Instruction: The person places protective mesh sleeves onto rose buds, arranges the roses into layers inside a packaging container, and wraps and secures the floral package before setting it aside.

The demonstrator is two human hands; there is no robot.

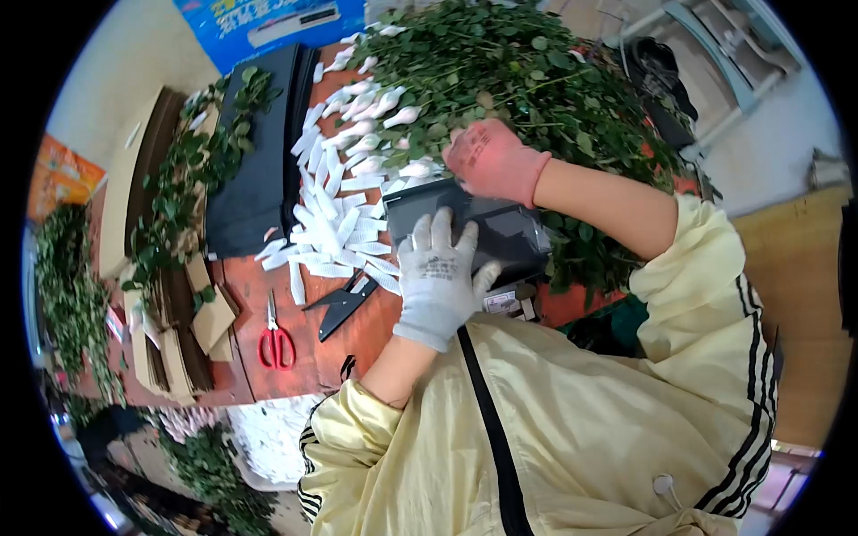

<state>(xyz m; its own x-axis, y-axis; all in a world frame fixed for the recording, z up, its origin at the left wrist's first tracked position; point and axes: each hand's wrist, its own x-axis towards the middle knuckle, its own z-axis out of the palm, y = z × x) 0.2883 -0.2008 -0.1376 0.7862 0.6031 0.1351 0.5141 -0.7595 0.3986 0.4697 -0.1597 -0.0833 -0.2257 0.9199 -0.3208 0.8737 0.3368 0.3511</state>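
My left hand (pixel 440 277), in a white work glove, lies flat with its fingers spread on a black sheet (pixel 511 234). My right hand (pixel 492 161), in a pink glove, is closed in a fist at the far edge of that sheet, beside the leafy rose stems (pixel 509 71). Its fingertips are turned away, so what it grips, if anything, is hidden. Left of the fist are several rose buds in white mesh sleeves (pixel 362 129). Loose white sleeves (pixel 335 223) are heaped nearer my left hand. A black stapler (pixel 340 308) rests left of my left wrist.
Red-handled scissors (pixel 277 347) lie on the reddish table (pixel 255 281). Black boards (pixel 246 170) are stacked behind them, with cardboard pieces (pixel 170 348) and leafy stems (pixel 183 179) farther left. Below the table edge stands a tub of white material (pixel 281 447).
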